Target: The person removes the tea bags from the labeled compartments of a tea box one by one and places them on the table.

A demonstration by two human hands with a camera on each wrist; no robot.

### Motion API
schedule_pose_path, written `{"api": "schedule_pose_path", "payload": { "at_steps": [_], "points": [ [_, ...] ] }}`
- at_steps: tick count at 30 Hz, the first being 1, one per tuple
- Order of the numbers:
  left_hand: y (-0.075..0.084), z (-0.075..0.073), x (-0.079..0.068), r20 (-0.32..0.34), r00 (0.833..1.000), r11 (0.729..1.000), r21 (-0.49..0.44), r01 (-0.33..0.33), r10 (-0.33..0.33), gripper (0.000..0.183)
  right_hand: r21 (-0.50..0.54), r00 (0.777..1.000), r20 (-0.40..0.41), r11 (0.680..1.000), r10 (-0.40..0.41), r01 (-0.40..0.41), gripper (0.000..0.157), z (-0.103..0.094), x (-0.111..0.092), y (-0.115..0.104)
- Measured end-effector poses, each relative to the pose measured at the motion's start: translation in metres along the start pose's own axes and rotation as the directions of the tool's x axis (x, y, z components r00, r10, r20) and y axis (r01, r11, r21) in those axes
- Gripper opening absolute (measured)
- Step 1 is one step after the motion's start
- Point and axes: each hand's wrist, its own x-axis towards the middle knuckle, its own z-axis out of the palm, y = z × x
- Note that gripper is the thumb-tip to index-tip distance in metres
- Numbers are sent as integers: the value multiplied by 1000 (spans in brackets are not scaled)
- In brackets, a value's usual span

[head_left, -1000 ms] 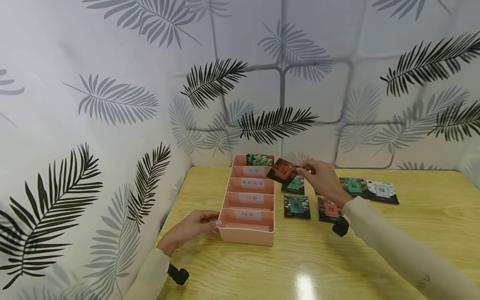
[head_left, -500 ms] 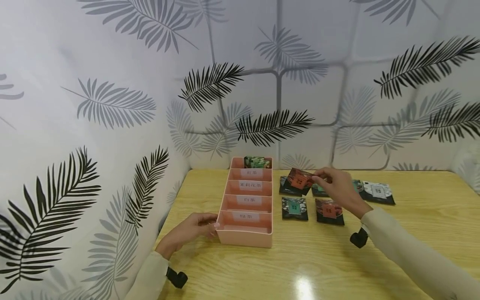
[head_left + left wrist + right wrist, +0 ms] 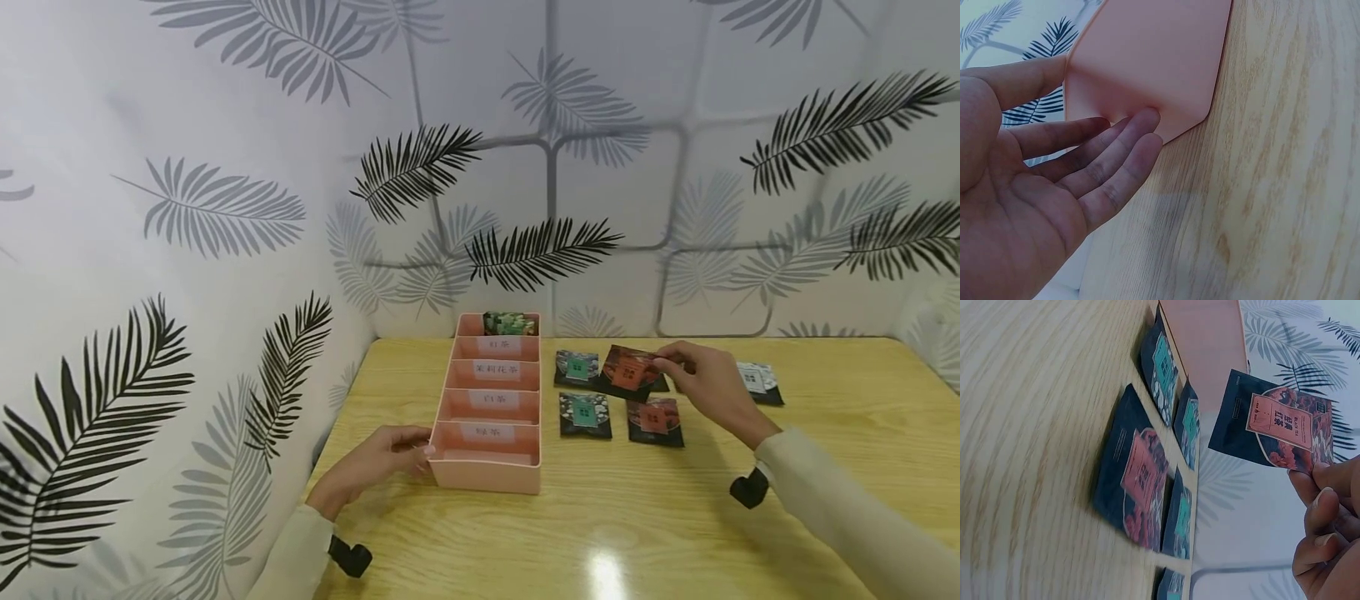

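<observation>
Right hand [image 3: 712,385]: thumb and fingers pinch a red-label packet [image 3: 628,373] near one corner, raised off the worktop [image 3: 465,542]. Left hand [image 3: 378,462]: holds the near left corner of the pink box [image 3: 486,477], fingertips against its outer wall; the thumb's exact bearing is partly hidden.

The governing relation: the held packet projects leftward from the right hand — the nearer of the two — and the box stands to its left. The packet is close to square, with no marked long axis; the box's long axis runs away from the person, its labelled dividers set crosswise. A green packet [image 3: 510,323] stands in the rearmost compartment.

Margins: a narrow strip of worktop separates the box's right rim from the nearest loose packets [image 3: 585,415], above which the held packet hangs. Wide room lies on the near side; the patterned wall [image 3: 510,183] closes the rear.
</observation>
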Motion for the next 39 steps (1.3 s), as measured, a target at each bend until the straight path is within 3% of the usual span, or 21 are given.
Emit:
{"api": "schedule_pose_path", "payload": {
  "at_steps": [10, 21, 29, 39],
  "points": [
    [-2, 0, 0, 4, 1000, 1000, -9, 13, -13, 64, -32, 1000, -16, 999, 25, -26, 21, -15, -21, 22],
    [-2, 1, -2, 20, 1000, 1000, -11, -12, 12, 54, -75, 999, -28, 996, 43, -45, 17, -28, -41, 46],
    [0, 1, -1, 20, 1000, 1000, -2, -8, 8, 53, -65, 993, 6, 991, 116, -116, 21, -37, -53, 60],
    [-1, 1, 1, 21, 1000, 1000, 0, -6, 6, 54, -104, 993, 15, 988, 121, -118, 19, -43, -61, 76]
  ]
}}
